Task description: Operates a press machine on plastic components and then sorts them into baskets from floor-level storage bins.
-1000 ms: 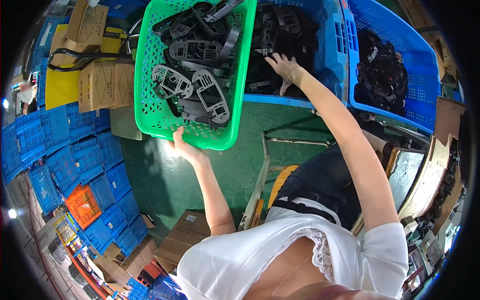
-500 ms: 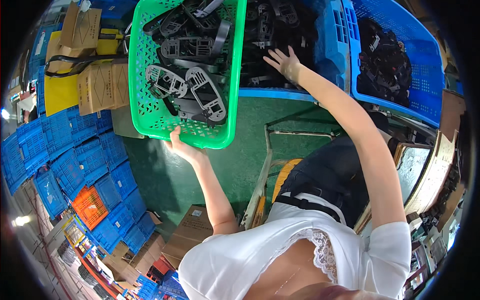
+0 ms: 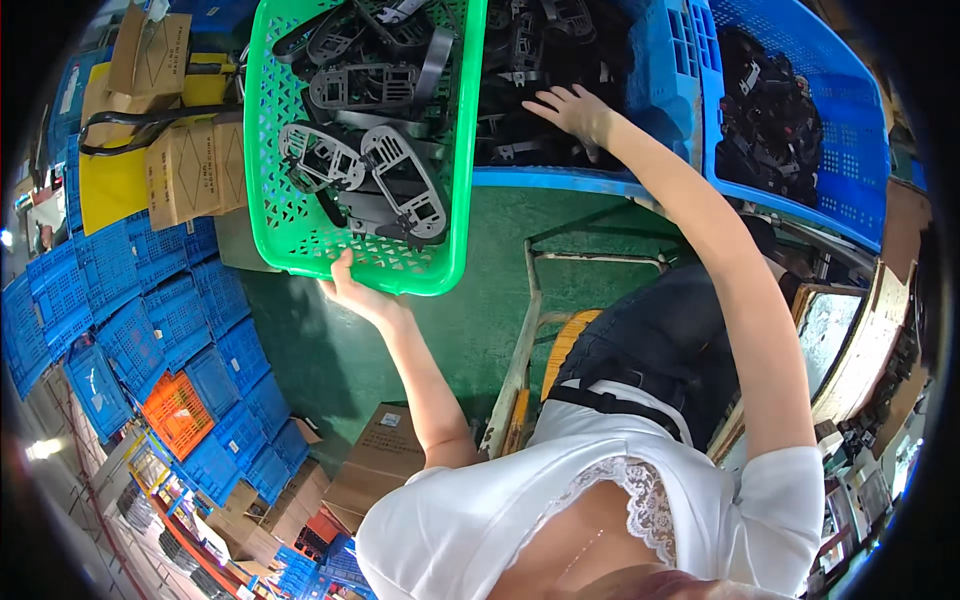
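My left hand [image 3: 360,302] grips the near rim of a green perforated plastic basket [image 3: 463,180], thumb over the edge and the other fingers hidden beneath. Inside lie several black and grey oblong plastic parts [image 3: 365,88] with slotted openings, some with curved bands. To the right of the basket, my right hand [image 3: 578,114] hovers over or rests on a heap of similar black parts [image 3: 525,62] in a blue crate [image 3: 560,180]. Its fingers are stretched out and I see nothing held in them. The basket hides the left side of that crate.
Another blue crate [image 3: 850,130] at the far right holds smaller black parts [image 3: 765,120]. Cardboard boxes [image 3: 185,172] stand left of the basket, above stacked blue crates [image 3: 140,335] and an orange crate [image 3: 178,412]. A metal frame [image 3: 530,330] and a yellow seat [image 3: 566,345] are beside my legs.
The right hand's fingers have drawn closer together and the hand has turned slightly over the heap. The basket appears a little farther left, along with the surroundings; the left hand keeps its grip.
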`<action>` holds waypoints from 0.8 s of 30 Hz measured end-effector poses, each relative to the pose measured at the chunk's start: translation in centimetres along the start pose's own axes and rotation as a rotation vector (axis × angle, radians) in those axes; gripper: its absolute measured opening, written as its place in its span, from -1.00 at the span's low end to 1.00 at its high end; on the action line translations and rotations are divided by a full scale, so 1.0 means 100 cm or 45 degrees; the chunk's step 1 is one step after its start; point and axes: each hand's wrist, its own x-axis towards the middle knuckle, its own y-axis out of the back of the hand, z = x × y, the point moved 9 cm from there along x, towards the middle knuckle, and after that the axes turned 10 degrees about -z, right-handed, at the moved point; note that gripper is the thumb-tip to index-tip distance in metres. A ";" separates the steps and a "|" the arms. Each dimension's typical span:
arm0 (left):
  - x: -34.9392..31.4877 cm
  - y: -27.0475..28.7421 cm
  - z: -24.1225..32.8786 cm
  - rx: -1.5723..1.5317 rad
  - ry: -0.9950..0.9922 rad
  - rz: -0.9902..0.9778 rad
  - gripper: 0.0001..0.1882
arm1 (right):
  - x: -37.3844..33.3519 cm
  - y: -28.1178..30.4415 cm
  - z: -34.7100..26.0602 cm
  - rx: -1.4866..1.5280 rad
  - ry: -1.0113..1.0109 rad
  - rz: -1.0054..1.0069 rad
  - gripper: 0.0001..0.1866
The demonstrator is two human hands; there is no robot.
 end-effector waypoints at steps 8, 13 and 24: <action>-0.004 0.007 0.002 0.003 -0.006 0.075 -0.76 | -0.002 0.020 -0.018 -0.122 -0.017 0.197 0.36; -0.002 0.006 0.001 0.018 -0.006 0.057 -0.78 | 0.007 0.021 -0.015 -0.088 0.116 0.206 0.11; -0.008 -0.002 0.013 -0.003 0.003 0.147 -0.76 | 0.008 0.030 -0.016 0.123 0.168 0.081 -0.09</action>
